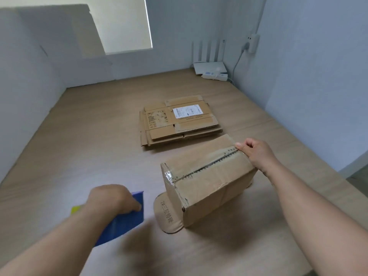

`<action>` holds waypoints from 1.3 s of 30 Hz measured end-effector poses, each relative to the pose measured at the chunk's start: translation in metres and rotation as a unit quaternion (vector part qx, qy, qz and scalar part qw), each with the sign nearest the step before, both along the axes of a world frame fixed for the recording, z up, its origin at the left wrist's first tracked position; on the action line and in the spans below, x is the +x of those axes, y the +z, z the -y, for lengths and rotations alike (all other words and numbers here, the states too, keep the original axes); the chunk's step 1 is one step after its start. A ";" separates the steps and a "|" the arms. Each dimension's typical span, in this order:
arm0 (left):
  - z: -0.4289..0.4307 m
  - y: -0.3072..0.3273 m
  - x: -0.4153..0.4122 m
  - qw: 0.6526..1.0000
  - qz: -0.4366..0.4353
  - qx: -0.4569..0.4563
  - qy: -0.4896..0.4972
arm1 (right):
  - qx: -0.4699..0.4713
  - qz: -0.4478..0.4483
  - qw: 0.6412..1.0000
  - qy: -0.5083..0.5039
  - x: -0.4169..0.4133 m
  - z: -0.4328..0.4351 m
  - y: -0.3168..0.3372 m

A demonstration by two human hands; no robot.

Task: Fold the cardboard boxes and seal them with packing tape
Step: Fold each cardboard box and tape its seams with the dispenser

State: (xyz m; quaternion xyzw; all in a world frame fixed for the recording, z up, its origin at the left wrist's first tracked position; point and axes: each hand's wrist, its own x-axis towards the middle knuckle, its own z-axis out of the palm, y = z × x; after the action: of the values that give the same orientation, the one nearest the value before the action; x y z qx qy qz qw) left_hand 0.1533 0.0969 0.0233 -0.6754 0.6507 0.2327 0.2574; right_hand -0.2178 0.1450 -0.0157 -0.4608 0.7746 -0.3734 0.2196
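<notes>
- Looking down, I see one built box (215, 188) on the wood top (79, 140), a bit right of the middle and close to me.
- It is brown and a little dented. Clear tape (199, 170) runs along the seam on top and looks shiny and crinkled where it bends over the near left end.
- One round flap (166, 214) sticks out flat from under the box on the near left side.
- My right hand (256, 154) is at the far right end of the box. The fingers are curled over that end and the thumb tip sits on the tape.
- My left hand (113, 200) grips a blue tool (124, 218) with a yellow bit, left of the box and not touching it. The fingers are curled round it. It is blurry, so I cannot tell what it is.
- Behind the box lies a stack of flat boxes (179, 122), near it but apart.
- The right edge of the wood top runs just past my right arm.
- A white wall board (29, 80) stands along the left side, well apart from my left hand, with a wide stretch of wood between.
- A router (211, 67) and a power strip (215, 76) sit in the far right corner, well away from the boxes.
</notes>
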 end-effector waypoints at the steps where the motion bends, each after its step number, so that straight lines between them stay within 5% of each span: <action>1: -0.007 -0.008 0.006 0.998 0.044 -0.036 -0.023 | -0.001 -0.002 1.000 0.000 0.000 0.000 0.000; 6: -0.027 -0.026 0.026 0.993 -0.036 -0.082 0.074 | -0.001 -0.001 1.000 -0.011 0.003 0.000 0.001; 9: -0.038 -0.042 0.021 0.983 -0.025 -0.173 0.050 | -0.010 0.004 1.000 -0.020 0.003 -0.002 0.001; 18: -0.057 -0.084 0.012 0.977 -0.019 -0.191 0.091 | 0.009 -0.011 1.000 -0.018 0.005 -0.004 0.003; 20: -0.060 -0.072 -0.004 0.954 -0.043 -0.276 0.113 | 0.010 -0.009 1.000 -0.019 0.005 -0.004 0.002; 22: -0.063 -0.058 -0.029 0.902 -0.210 -0.329 0.184 | 0.005 -0.006 1.000 -0.019 0.005 -0.003 0.001; 25: -0.066 -0.037 -0.073 0.810 -0.431 -0.266 0.294 | -0.001 -0.005 1.000 -0.023 0.007 -0.005 0.000; 29: -0.063 -0.031 -0.089 0.732 -0.489 -0.245 0.407 | -0.008 -0.017 0.999 -0.032 0.013 -0.010 -0.005; 35: -0.062 0.004 -0.099 0.733 -0.453 -0.336 0.379 | -0.007 -0.020 1.000 -0.023 0.014 -0.007 -0.005; 39: -0.064 0.076 -0.120 0.701 -0.521 -0.398 0.282 | -0.003 -0.012 1.000 -0.016 0.016 -0.006 -0.005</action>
State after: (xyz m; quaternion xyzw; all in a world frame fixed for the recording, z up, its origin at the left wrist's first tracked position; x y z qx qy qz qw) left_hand 0.0336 0.1610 0.0992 -0.6377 0.4923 0.3287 -0.4929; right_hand -0.2014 0.1510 -0.0206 -0.4534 0.7834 -0.3735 0.2028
